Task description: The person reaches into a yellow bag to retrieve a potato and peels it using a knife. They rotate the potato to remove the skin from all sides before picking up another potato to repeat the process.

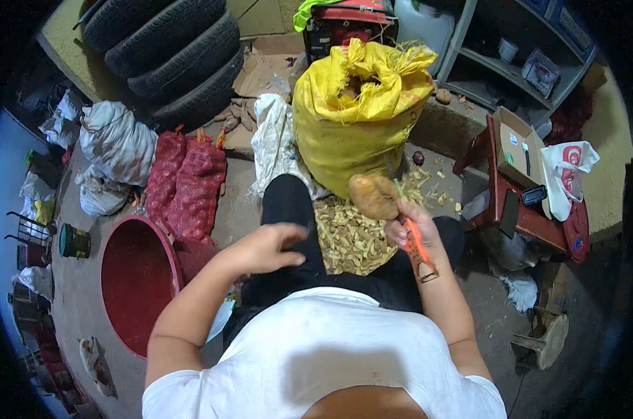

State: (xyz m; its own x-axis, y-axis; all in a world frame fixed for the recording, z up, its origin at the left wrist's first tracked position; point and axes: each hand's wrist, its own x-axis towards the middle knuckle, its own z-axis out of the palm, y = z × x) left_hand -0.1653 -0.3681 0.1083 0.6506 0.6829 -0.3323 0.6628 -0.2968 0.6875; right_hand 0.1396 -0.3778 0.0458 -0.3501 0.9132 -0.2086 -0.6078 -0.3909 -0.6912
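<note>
My right hand (415, 229) is closed round an orange-handled peeler (418, 246) and also holds a large brown-skinned root or tuber (374, 197) at its upper left. Over my left thigh, my left hand (274, 248) holds nothing, its fingers apart and blurred. Pale peelings (348, 237) cover the floor between my knees. Just beyond them stands a full yellow sack (355, 133) with a torn opening at its top.
A large red tub (138, 286) stands at my left, with red mesh sacks (184, 183) behind it. Stacked tires (170, 56) are at the back left. On the right are a red table (487, 150) with a cardboard box (517, 146) and a small wooden stool (550, 342).
</note>
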